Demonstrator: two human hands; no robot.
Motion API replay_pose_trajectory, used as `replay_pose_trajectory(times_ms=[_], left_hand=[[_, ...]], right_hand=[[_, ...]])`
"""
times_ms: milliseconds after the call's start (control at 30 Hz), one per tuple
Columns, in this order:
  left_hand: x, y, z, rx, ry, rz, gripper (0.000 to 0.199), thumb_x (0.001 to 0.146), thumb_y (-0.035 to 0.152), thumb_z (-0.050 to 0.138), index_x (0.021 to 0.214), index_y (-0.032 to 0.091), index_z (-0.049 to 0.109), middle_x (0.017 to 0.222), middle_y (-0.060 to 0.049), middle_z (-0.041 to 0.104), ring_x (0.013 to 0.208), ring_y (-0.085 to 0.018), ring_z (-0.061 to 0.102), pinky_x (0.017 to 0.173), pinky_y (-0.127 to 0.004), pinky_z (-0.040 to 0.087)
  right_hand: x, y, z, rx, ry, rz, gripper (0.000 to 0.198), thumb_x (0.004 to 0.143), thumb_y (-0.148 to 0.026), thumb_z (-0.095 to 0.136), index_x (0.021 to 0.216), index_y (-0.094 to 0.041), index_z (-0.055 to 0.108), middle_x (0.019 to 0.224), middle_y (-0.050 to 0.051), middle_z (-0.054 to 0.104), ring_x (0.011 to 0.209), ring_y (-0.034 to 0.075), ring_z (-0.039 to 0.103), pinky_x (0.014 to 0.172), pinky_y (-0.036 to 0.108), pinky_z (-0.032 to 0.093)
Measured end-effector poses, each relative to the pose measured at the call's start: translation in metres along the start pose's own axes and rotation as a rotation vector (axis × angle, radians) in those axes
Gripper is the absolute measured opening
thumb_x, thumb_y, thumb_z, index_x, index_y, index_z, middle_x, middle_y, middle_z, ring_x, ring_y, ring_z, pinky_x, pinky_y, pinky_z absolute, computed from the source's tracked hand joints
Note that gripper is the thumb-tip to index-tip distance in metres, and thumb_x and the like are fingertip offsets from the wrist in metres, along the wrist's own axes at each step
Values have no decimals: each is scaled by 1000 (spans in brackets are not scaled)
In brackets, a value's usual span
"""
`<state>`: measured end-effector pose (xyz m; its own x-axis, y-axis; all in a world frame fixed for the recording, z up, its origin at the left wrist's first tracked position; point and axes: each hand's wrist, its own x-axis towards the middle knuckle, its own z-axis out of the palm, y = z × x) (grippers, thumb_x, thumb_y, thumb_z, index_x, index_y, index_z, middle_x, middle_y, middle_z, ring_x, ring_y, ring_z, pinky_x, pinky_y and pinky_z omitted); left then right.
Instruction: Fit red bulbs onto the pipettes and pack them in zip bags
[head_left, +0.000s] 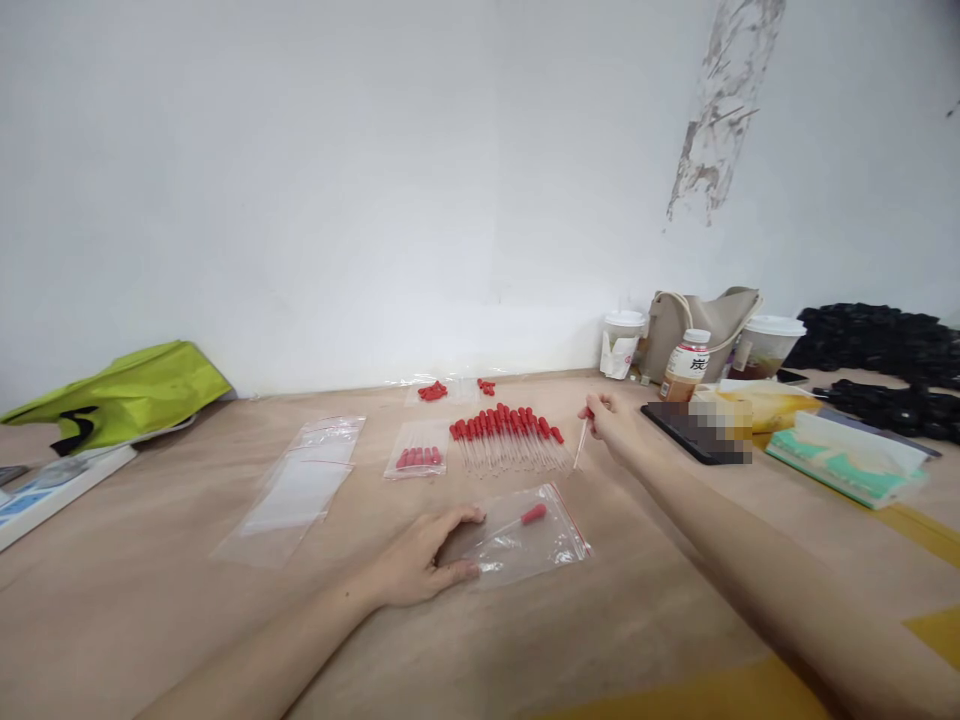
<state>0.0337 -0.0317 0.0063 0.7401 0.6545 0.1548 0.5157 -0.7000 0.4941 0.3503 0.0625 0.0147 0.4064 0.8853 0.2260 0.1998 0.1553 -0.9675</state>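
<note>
On the small plastic bottle (684,368) with white cap (697,337) and brown drink (676,389), the white label (687,360) shows the dark Chinese character 炭 (698,364); the remaining print around it seems too blurred for reading.

This looked like a simple packing corner in a workshop or back room. Red-topped droppers (506,430) lay in a close row on a brown table (480,650) patched with yellowish tape (697,695), beside flat clear bags (300,485), as if for small handwork. The plain white wall (337,180) had a scraped, peeling patch (720,110). A drink bottle (685,366), a lidded cup (622,345) and a tissue pack (844,460) shared the table, suggesting an informal workplace.
</note>
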Motion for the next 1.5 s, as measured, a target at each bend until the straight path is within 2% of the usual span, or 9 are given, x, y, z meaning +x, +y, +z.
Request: replay_pose_trajectory(times_ms=[167, 433, 567, 700, 900, 1033, 1167, 1267, 1500], left_hand=[[0, 1, -1, 13, -20, -5, 47, 80, 42, 49, 123, 27, 35, 124, -3, 46, 110, -21, 44, 93, -36, 35], [0, 2, -2, 3, -12, -11, 47, 79, 42, 50, 122, 27, 37, 124, -4, 47, 110, -22, 44, 92, -38, 35], [0, 2, -2, 2, -21, -18, 47, 80, 39, 51, 123, 28, 36, 124, -3, 46, 110, -22, 44, 92, -38, 35], [0, 2, -2, 14, -20, -16, 47, 80, 38, 51, 123, 28, 36, 124, -3, 46, 110, -22, 44, 92, -37, 35], [0, 2, -2, 11, -22, -29, 47, 80, 39, 50, 123, 28, 36, 124, -3, 46, 110, -22, 44, 91, -37, 36], [0, 0, 0, 12, -10, -16, 47, 80, 40, 50, 123, 27, 37, 124, -3, 46, 110, -21, 44, 92, -36, 36], [0, 1, 0, 8, -1, -5, 47, 80, 40, 51, 123, 27, 37, 124, -4, 47, 109, -21, 45, 92, -36, 35], [0, 2, -1, 5, -5, -10, 47, 80, 40, 51, 122, 27, 37, 123, -4, 47, 109, -21, 45, 92, -36, 36], [1, 4, -2, 3, -3, -6, 47, 79, 41, 51, 122, 27, 38, 123, -4, 47, 110, -22, 45, 92, -37, 36]], right_hand=[[-48, 2, -17, 209, -28, 129, 16, 80, -28, 43, 67, -19, 40, 57, -2, 52, 39, 6, 42, 35, 16, 33], [-77, 17, -2, 425, -66, 292, 15, 79, -28, 48, 68, -20, 40, 55, -3, 51, 40, 6, 47, 36, 17, 39], [-82, 15, -4, 431, -88, 249, 17, 76, -33, 50, 71, -21, 40, 60, -3, 51, 44, 9, 51, 43, 21, 46], [-76, 15, -19, 369, 0, 165, 20, 73, -37, 52, 71, -22, 39, 62, -2, 51, 46, 10, 51, 43, 23, 46], [-74, 19, -22, 408, 23, 206, 14, 77, -31, 49, 72, -22, 39, 62, -3, 50, 46, 9, 50, 43, 21, 47], [-87, 18, -11, 507, -138, 307, 14, 77, -28, 51, 70, -20, 42, 61, -2, 54, 50, 8, 55, 51, 21, 49], [-94, 13, -16, 435, -512, 359, 19, 71, -33, 60, 72, -17, 49, 71, 2, 61, 62, 10, 60, 63, 23, 49], [-91, 11, -26, 186, -683, 260, 26, 63, -36, 67, 74, -16, 55, 62, -1, 59, 52, 8, 54, 51, 19, 43], [-95, 15, -15, -88, -707, -67, 30, 58, -40, 68, 72, -15, 61, 62, -2, 58, 52, 8, 48, 49, 19, 35]])
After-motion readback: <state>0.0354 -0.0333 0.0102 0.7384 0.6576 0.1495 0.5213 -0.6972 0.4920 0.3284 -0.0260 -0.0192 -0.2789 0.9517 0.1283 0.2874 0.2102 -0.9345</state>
